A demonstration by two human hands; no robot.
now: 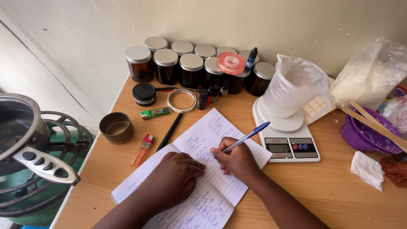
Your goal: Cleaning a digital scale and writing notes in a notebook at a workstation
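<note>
- The right hand (238,161) is closed around a blue ballpoint pen (247,136), fingers pinched near its tip, which meets the lined paper sheet (214,127).
- The left hand (176,178) lies palm down on the same sheet, fingers loosely curled and holding nothing, pressing the paper flat.
- The sheet lies slantwise on the wooden table (330,191), near its front edge, covered with blue handwriting.
- Just left of the sheet lie a black pen (169,131) and an orange lighter (143,149); a green lighter (155,113) sits a little farther back.
- An open round tin (115,127) stands near the table's left edge, with a black-lidded jar (144,93) behind it and a roll of tape (182,100) to that jar's right.
- Dark amber jars with silver lids (190,68) stand in rows against the wall; a red tape roll (231,62) rests on top of them, and small dropper bottles (210,96) stand in front.
- To the right of the sheet sits a white digital scale (292,146), a translucent plastic measuring jug (296,82) on its platform.
- Farther right are a clear bag of white flakes (373,74), a purple bowl (362,138) with wooden sticks (373,125) across it, and a crumpled white tissue (368,168).
- At far left, a metal pot (19,127) sits on a green gas burner (63,140).
</note>
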